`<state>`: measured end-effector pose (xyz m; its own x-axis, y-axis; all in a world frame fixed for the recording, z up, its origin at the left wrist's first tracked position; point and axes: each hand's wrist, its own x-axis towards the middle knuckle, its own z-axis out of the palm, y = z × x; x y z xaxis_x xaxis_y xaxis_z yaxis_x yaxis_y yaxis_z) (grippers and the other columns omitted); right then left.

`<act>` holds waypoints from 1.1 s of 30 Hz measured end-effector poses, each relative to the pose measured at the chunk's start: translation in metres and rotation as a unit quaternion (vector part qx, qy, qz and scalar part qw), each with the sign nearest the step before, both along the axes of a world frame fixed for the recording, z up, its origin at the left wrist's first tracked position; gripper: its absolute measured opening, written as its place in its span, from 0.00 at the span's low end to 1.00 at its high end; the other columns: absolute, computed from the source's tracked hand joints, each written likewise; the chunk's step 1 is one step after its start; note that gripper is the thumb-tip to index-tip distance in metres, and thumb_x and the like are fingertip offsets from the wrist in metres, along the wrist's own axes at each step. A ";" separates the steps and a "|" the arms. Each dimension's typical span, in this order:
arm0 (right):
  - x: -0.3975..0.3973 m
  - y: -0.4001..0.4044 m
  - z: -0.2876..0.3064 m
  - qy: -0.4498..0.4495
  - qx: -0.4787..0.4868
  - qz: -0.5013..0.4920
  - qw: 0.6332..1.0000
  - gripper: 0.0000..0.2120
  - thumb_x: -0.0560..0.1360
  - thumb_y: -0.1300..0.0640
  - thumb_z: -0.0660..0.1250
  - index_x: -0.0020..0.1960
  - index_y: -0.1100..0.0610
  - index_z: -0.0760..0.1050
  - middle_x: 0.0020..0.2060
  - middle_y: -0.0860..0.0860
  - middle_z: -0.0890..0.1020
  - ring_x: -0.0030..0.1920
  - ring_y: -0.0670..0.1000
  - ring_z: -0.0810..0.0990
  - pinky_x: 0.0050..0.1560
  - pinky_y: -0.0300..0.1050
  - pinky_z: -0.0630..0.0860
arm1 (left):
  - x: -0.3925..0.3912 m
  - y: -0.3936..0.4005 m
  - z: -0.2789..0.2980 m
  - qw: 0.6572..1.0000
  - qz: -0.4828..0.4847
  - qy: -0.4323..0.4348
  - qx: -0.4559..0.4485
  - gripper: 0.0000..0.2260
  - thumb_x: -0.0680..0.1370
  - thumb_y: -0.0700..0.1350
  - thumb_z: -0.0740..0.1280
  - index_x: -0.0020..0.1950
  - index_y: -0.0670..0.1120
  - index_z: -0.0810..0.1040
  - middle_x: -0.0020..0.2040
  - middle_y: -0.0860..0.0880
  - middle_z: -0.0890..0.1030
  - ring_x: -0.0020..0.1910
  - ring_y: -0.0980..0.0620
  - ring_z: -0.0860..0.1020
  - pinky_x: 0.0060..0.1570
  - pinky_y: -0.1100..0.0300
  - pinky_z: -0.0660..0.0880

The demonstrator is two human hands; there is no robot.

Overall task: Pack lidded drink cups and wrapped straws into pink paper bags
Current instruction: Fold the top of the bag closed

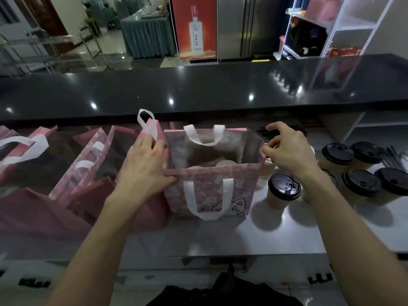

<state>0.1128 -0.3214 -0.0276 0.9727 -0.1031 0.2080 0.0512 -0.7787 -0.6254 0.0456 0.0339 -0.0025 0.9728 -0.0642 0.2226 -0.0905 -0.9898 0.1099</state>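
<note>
An open pink paper bag [212, 191] with white handles stands at the middle of the white counter [276, 235]. My left hand [143, 166] grips the bag's left rim, thumb on the front corner. My right hand [289, 151] pinches the right rim. Inside the bag I see a pale cardboard holder; its contents are dim. A lidded paper cup [282, 191] with a black lid stands just right of the bag, below my right wrist. Several more black-lidded cups [357, 171] cluster at the right. Dark wrapped straws [393, 155] lie behind them.
Several other pink bags [95, 164] stand in a row left of the open one. A raised black glossy ledge [198, 93] runs across behind the counter. White shelving [344, 23] stands at the far right.
</note>
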 end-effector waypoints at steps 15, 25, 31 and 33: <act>-0.026 -0.017 -0.019 0.154 0.094 0.206 0.962 0.29 0.66 0.43 0.88 0.63 0.40 0.81 0.54 0.36 0.87 0.57 0.38 0.85 0.60 0.39 0.82 | 0.009 0.004 -0.036 0.923 0.031 0.160 -0.350 0.34 0.67 0.50 0.88 0.67 0.48 0.74 0.60 0.50 0.84 0.59 0.50 0.84 0.62 0.46 0.82; -0.019 -0.017 -0.027 0.122 0.129 0.214 0.961 0.18 0.72 0.59 0.84 0.57 0.44 0.84 0.48 0.39 0.88 0.51 0.39 0.86 0.52 0.33 0.79 | 0.017 0.015 -0.062 0.861 -0.106 0.183 -0.462 0.49 0.62 0.54 0.90 0.78 0.60 0.69 0.71 0.62 0.78 0.69 0.63 0.79 0.68 0.60 0.79; 0.001 -0.026 -0.028 0.161 0.145 0.242 0.946 0.25 0.68 0.53 0.87 0.60 0.38 0.84 0.81 0.39 0.66 0.75 0.51 0.76 0.76 0.58 0.74 | 0.043 0.045 -0.049 0.861 -0.122 0.214 -0.444 0.39 0.57 0.62 0.90 0.65 0.59 0.80 0.68 0.51 0.78 0.67 0.40 0.78 0.70 0.33 0.76; 0.009 -0.027 -0.025 0.171 0.132 0.267 0.939 0.25 0.65 0.48 0.87 0.59 0.36 0.84 0.85 0.35 0.55 0.82 0.48 0.66 0.77 0.55 0.71 | 0.056 0.052 -0.039 0.889 -0.149 0.237 -0.361 0.41 0.56 0.67 0.87 0.66 0.59 0.80 0.71 0.64 0.73 0.72 0.55 0.72 0.77 0.42 0.70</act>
<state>0.1221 -0.3486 -0.0523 0.9057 0.4140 -0.0905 0.1512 -0.5153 -0.8436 0.1011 0.0855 -0.0417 0.9318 -0.3422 -0.1208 -0.1107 -0.5851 0.8034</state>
